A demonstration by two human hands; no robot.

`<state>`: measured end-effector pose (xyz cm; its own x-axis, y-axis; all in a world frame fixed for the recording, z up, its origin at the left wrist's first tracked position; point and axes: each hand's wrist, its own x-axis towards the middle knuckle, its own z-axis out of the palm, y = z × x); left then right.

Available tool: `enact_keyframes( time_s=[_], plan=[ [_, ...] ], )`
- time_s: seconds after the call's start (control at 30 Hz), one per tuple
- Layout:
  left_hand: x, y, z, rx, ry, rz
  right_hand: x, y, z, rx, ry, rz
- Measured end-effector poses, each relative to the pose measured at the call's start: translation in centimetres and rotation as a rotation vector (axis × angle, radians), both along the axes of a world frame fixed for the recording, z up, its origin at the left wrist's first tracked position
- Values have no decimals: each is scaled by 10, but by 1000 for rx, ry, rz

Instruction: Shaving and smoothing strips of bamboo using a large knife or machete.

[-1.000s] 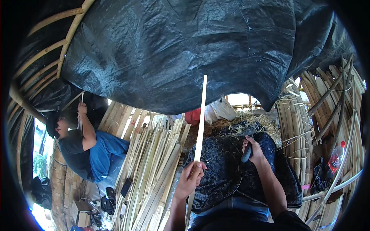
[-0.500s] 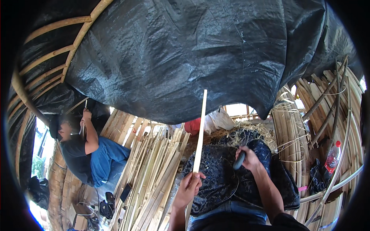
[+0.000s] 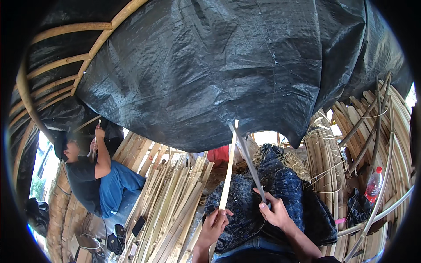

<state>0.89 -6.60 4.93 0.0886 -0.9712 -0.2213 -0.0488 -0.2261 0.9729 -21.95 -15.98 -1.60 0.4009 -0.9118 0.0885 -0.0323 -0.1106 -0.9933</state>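
Presently | two closed hands [image 3: 213, 223] [image 3: 275, 213] | left: one pale strip [image 3: 228, 173] | right: one blade [image 3: 251, 164]

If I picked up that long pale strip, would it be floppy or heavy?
Probably not very floppy: the pale strip sticks out straight beyond the left hand. It may be light, since it looks thin and one hand holds it. It might bend a little if pushed, being long and narrow.
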Motion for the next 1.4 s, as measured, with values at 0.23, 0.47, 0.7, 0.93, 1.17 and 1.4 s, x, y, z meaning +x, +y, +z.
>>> enact_keyframes(
  time_s=[0.23, 0.47, 0.7, 0.93, 1.17, 1.4],
  plan=[
    [-8, 24, -1, -85, -235, 36, -9, -6, 26, -714, 730, -255],
    [-1, 47, 5, -111, -508, 29, -36, -42, 32, -339, 659, -552],
    [0, 28, 7, -49, -451, 36, -53, -31, 3, 223, 103, -476],
    [-6, 10, 0, -53, -414, -30, -59, -40, -23, 419, 47, -416],
    [-13, -9, -6, -113, -473, -2, -51, -40, -19, 438, 194, -348],
    [-7, -27, -10, -3, 18, -32, -48, -47, -16, 403, 190, -354]
  ],
)
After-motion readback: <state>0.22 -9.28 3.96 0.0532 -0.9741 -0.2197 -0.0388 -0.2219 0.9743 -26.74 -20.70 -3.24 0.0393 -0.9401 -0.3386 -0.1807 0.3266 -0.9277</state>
